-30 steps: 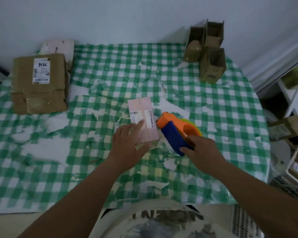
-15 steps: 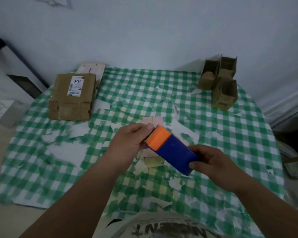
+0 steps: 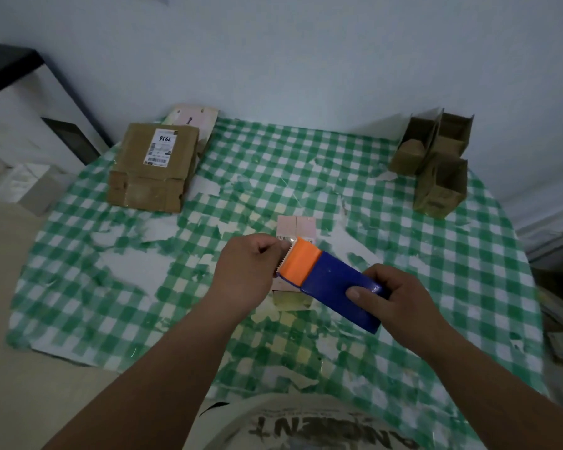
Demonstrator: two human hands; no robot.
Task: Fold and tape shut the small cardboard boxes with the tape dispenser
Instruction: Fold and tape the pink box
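Observation:
A small pink cardboard box [image 3: 298, 226] with a barcode label lies on the green-checked tablecloth [image 3: 387, 254], partly hidden behind my hands. My right hand [image 3: 400, 295] grips the blue body of the blue and orange tape dispenser [image 3: 329, 280], held above the box. My left hand [image 3: 247, 269] pinches the clear tape end at the dispenser's toothed orange head. Three open brown small boxes [image 3: 436, 160] stand at the back right.
A flat brown parcel [image 3: 153, 167] with a white label lies at the back left, with a pale pink box [image 3: 195, 120] behind it. The tablecloth is torn in many white patches. The table's left edge drops to the floor; clutter sits at the right.
My right hand lifted the dispenser off the table to above the pink box. My left hand left the box top and took the tape end at the orange head. The view tilted up.

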